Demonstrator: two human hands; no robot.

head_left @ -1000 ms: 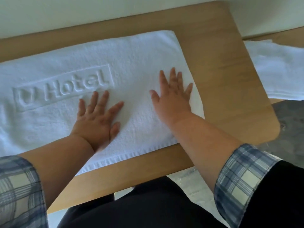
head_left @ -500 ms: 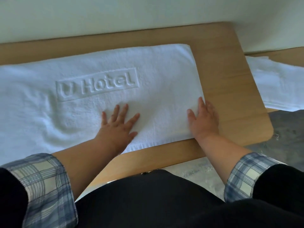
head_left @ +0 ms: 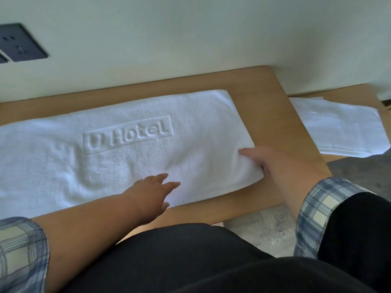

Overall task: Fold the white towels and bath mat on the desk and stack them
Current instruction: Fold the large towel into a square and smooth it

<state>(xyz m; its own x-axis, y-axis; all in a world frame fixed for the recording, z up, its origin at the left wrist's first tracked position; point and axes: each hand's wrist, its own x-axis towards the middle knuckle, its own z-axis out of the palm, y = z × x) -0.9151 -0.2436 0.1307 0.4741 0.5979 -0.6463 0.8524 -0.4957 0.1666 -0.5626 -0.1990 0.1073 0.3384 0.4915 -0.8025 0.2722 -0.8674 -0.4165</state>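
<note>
Bath mat [head_left: 63,161]: white, embossed "U Hotel" in a box, lies flat lengthwise on the wood desk [head_left: 264,106], long side parallel to the wall [head_left: 190,39]; its left end runs out of frame, its right end stops short of the desk's right edge. Some shallow wrinkles in the near-centre area. Left hand [head_left: 152,193]: over the mat's near edge, approx. mid-frame, fingers straight and slightly apart, pointing right and away from the person, holding nothing; image blurred, cannot tell whether the palm presses the mat or sits just above it. Right hand [head_left: 264,158]: at the mat's right end near the front corner, thumb on top of the cloth, fingers tucked out of sight under the edge, i.e. clamped on the mat's end; the edge is raised slightly there. Hands well apart, mat spanning between them. Misc.: a folded white towel [head_left: 338,127] lies on a second wood surface [head_left: 338,93] right of the desk, not touching the mat. Dark socket plate [head_left: 21,42] on the wall, upper left. Plaid cuffs rolled up on both forearms.
</note>
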